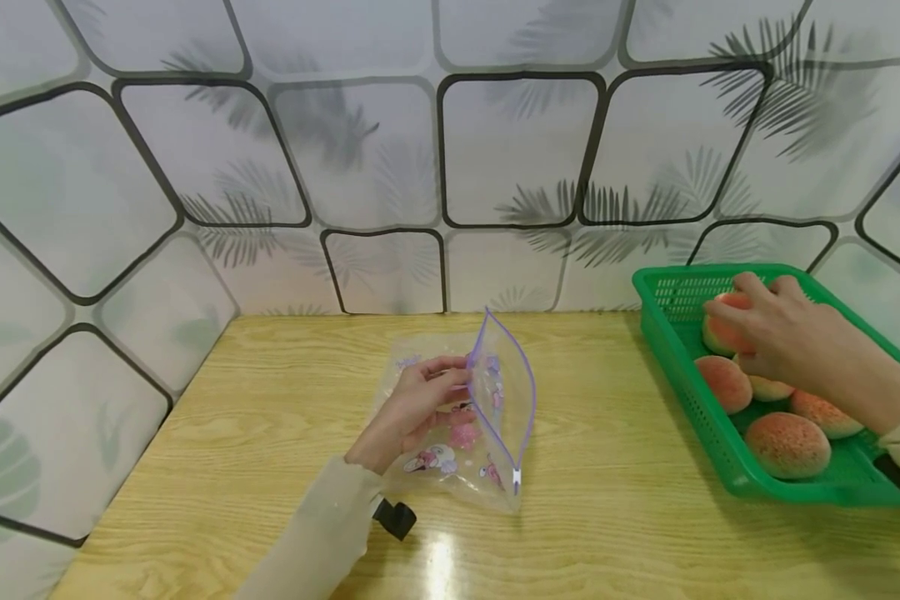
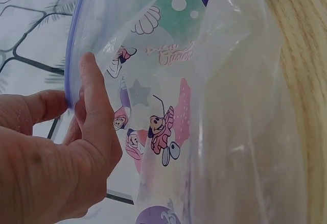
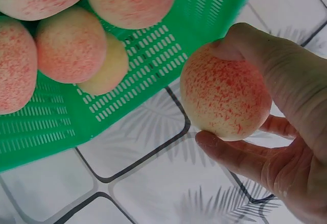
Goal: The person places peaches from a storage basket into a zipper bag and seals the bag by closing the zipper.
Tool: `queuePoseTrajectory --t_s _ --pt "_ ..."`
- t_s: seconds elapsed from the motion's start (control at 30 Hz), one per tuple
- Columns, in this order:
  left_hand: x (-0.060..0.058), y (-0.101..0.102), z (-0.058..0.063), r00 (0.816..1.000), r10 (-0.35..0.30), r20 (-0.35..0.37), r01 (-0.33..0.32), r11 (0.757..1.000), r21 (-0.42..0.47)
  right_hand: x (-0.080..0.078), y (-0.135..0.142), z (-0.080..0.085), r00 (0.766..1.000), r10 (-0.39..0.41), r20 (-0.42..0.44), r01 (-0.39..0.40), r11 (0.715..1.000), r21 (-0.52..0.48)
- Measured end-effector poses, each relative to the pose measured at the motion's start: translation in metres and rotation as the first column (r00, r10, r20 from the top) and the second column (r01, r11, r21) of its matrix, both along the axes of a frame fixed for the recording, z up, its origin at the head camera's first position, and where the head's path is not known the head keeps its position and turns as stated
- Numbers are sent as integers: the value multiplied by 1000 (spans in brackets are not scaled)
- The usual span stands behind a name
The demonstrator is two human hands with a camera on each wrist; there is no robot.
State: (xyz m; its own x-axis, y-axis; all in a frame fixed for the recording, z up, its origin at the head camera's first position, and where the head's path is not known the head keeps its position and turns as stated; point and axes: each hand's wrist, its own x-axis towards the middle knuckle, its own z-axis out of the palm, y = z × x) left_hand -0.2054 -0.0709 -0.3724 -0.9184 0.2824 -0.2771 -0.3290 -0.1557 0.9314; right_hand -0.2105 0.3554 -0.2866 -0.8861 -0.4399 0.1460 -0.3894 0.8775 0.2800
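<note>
A clear plastic zip bag with purple edging and pink cartoon prints lies on the table, its mouth gaping toward the right. My left hand pinches the bag's edge at the purple zip; the left wrist view shows the thumb and fingers at either side of that edge. Over at the right, my right hand grips a peach between thumb and fingertips, above the back part of the green basket. Several other peaches sit in the basket, partly covered by my right forearm.
The wooden table backs onto a wall covering with a rounded-tile and leaf pattern. A white zip slider sits at the near end of the bag's mouth. The basket's raised rim stands between the bag and the peaches.
</note>
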Motion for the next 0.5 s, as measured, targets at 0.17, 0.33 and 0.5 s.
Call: queuePoseTrajectory --t_s 0.17,0.33,0.5 --pt "0 1 1 1000 -7 2 7 1000 14 2 -6 3 992 90 -83 -94 995 -38" --pt "0 2 2 1000 -15 -8 15 1000 16 4 -19 7 995 90 -34 -94 989 -111" --pt "1 2 1 999 -32 -11 32 999 20 8 -32 10 990 141 -20 -143 978 -149"
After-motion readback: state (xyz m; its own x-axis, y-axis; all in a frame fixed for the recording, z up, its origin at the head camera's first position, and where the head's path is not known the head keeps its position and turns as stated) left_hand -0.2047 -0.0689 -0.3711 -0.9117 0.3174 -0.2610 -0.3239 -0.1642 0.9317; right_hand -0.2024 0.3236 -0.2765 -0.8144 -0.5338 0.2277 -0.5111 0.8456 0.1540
